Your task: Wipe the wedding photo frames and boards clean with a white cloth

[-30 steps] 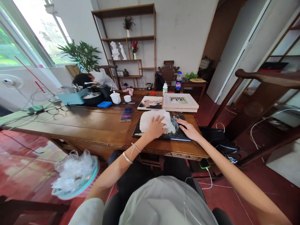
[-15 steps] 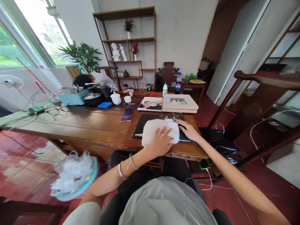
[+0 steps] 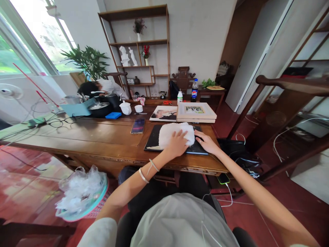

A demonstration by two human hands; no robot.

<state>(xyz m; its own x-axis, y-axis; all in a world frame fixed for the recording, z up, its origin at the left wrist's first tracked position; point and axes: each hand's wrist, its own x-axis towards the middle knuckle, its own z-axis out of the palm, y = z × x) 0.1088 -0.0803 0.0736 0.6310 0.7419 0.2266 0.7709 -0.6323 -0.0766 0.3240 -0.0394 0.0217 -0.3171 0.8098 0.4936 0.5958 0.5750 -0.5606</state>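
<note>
A fluffy white cloth (image 3: 167, 133) lies on a dark, flat picture panel (image 3: 153, 137) near the table's front edge. My left hand (image 3: 178, 144) rests flat on the cloth with its fingers spread, pressing it against the panel. On the panel's right end lies my right hand (image 3: 207, 142), fingers stretched out and holding nothing. Much of the panel's surface is hidden under the cloth; a pale shape shows at its lower left. Behind it are an open photo print (image 3: 163, 113) and stacked pale framed pictures (image 3: 197, 112).
A phone (image 3: 138, 126) lies left of the panel on the wooden table (image 3: 110, 132). Farther back are a white teapot (image 3: 125, 107), red scissors (image 3: 167, 102), a small white bottle (image 3: 180, 97) and a cola bottle (image 3: 194, 91). A basket of plastic bags (image 3: 96, 206) stands on the floor.
My left hand has slid the cloth away from me, toward the panel's far edge. More of the panel's near side shows. My right hand has stayed at the panel's right end.
</note>
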